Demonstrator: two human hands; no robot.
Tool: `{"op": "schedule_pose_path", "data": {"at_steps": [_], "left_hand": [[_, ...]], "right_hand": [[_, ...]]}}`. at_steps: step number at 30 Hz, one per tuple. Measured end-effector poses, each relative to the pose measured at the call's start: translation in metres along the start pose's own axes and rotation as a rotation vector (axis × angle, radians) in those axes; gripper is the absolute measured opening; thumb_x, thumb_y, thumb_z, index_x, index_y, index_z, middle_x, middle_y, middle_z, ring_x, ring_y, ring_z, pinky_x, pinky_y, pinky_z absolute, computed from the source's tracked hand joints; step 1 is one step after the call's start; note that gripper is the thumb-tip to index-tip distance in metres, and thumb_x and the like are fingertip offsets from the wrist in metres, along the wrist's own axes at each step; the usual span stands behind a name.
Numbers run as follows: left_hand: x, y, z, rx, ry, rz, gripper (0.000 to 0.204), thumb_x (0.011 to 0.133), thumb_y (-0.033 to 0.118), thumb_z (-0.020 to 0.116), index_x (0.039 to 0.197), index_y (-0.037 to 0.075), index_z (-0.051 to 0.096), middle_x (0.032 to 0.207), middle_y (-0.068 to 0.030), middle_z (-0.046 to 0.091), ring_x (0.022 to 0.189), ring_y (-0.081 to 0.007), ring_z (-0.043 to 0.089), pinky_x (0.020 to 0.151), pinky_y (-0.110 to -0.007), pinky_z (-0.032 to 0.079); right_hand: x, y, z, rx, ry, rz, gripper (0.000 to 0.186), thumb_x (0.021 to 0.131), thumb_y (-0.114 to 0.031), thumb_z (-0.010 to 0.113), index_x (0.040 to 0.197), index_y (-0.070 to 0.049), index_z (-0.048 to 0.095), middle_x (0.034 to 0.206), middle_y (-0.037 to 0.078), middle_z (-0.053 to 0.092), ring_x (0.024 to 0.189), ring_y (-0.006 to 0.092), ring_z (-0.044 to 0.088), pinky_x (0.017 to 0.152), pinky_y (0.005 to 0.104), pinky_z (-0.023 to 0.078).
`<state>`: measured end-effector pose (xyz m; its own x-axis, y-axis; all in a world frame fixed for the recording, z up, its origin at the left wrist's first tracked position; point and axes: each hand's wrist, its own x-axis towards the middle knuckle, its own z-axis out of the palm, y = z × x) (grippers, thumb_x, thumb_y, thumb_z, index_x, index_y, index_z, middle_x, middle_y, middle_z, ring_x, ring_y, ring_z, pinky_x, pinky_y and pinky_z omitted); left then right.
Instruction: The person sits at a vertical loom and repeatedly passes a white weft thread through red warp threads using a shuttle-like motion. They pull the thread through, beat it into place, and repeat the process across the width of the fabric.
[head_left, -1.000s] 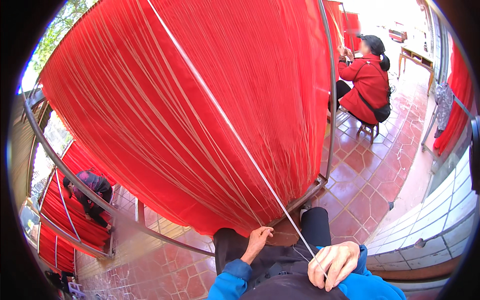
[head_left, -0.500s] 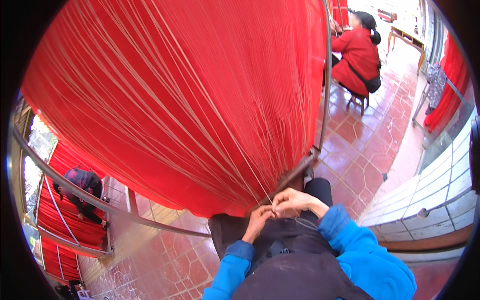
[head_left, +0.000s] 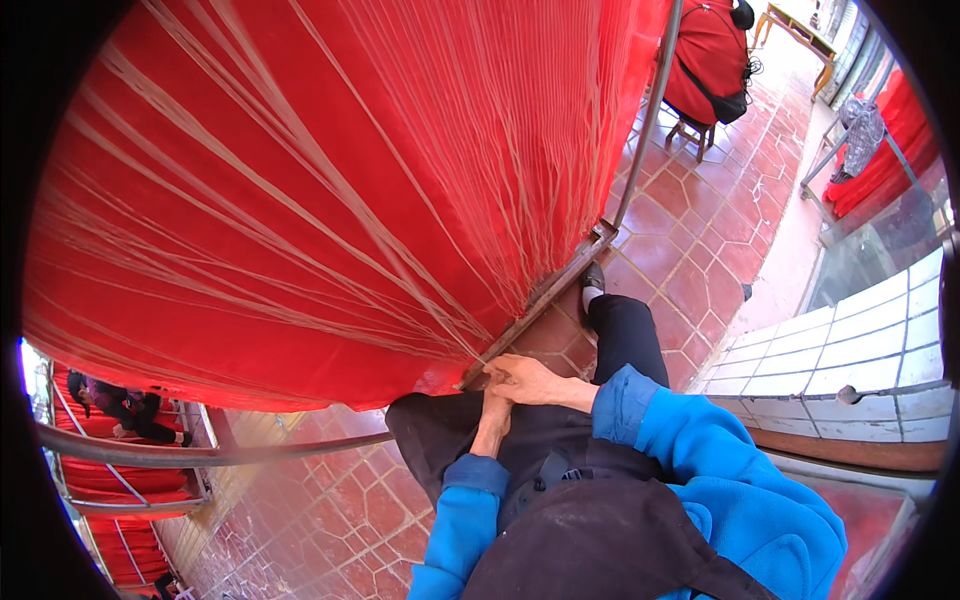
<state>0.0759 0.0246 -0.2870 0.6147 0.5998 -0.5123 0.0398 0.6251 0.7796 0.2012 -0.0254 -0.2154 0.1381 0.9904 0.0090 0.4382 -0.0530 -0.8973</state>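
Observation:
Pale threads (head_left: 385, 255) fan out across a large red cloth (head_left: 250, 160). A bunch of them runs down to a point at my two hands, by the wooden bar (head_left: 540, 308) on the cloth's near edge. My right hand (head_left: 535, 382) is closed, its fingertips pinched where the threads come together. Under it, against the dark apron over my lap, is my left hand (head_left: 488, 420); the right hand covers its fingers, so their hold is hidden.
A curved metal rail (head_left: 250, 455) borders the cloth at the left, another (head_left: 650, 110) at the right. Ahead right, a person in red (head_left: 705, 60) sits on a stool (head_left: 690, 135). Another person (head_left: 125, 405) bends by red cloths at left. A white-tiled ledge (head_left: 830, 345) stands at my right.
My view has shifted, with the cloth looming larger. My hands have drawn together, the right now overlapping the left, closer to the wooden bar. The single taut thread between them no longer shows.

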Motion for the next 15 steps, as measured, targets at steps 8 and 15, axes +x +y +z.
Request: {"op": "schedule_pose_path", "data": {"at_steps": [8,15], "left_hand": [[0.012,-0.016,-0.015,0.065,0.051,-0.093,0.019,0.090,0.016,0.059,0.107,0.008,0.063,0.089,-0.0032,0.065,0.081,-0.0141,0.063,0.075,-0.030,0.052],[0.020,-0.010,-0.024,0.184,0.109,-0.153,0.026,0.098,0.014,0.050,0.121,0.005,0.056,0.086,-0.0078,0.067,0.076,-0.0165,0.064,0.067,-0.029,0.052]], "right_hand": [[0.001,-0.002,-0.008,-0.032,0.095,-0.085,0.035,0.075,-0.010,0.063,0.109,-0.002,0.061,0.105,0.022,0.061,0.100,0.0384,0.059,0.086,0.0427,0.050],[0.031,0.028,-0.047,-0.031,0.339,0.169,0.015,0.079,-0.001,0.057,0.091,0.002,0.067,0.072,0.016,0.066,0.067,0.0224,0.065,0.061,0.0351,0.051]]}}
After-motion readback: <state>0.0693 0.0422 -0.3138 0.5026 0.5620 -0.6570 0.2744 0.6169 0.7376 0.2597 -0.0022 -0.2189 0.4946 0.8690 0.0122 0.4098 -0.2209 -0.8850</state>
